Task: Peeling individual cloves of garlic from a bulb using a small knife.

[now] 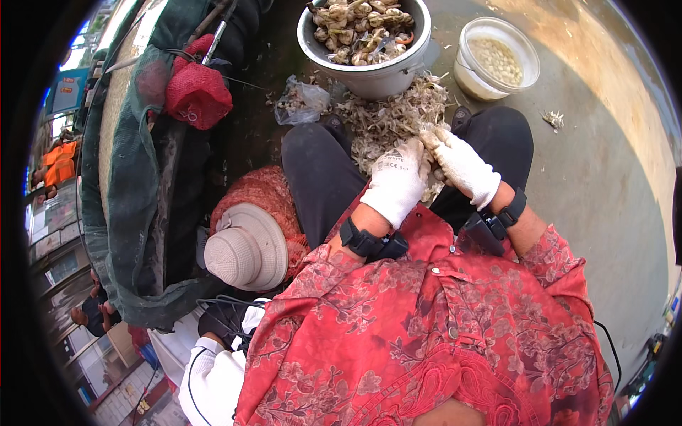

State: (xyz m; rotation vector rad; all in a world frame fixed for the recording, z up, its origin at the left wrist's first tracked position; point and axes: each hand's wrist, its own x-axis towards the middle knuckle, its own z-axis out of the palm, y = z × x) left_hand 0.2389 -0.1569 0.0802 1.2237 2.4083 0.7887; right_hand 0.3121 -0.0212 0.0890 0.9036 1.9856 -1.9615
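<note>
My left hand and my right hand, both in white knit work gloves, meet between my knees. Their fingers are bent and close together; whatever lies between them is too small and covered to tell, perhaps garlic. Beneath and beyond them a heap of dry garlic skins and stalks spreads over the ground. A grey-white plastic basin full of unpeeled garlic bulbs stands beyond the heap. To its right, a white plastic bucket contains peeled garlic cloves, apparently in liquid.
A crumpled clear plastic bag lies left of the heap. Beside my left leg are a beige brimmed hat and a red mesh sack. Green netting borders the left side, with a red mesh bag hanging there. Another person's white sleeve shows lower left.
</note>
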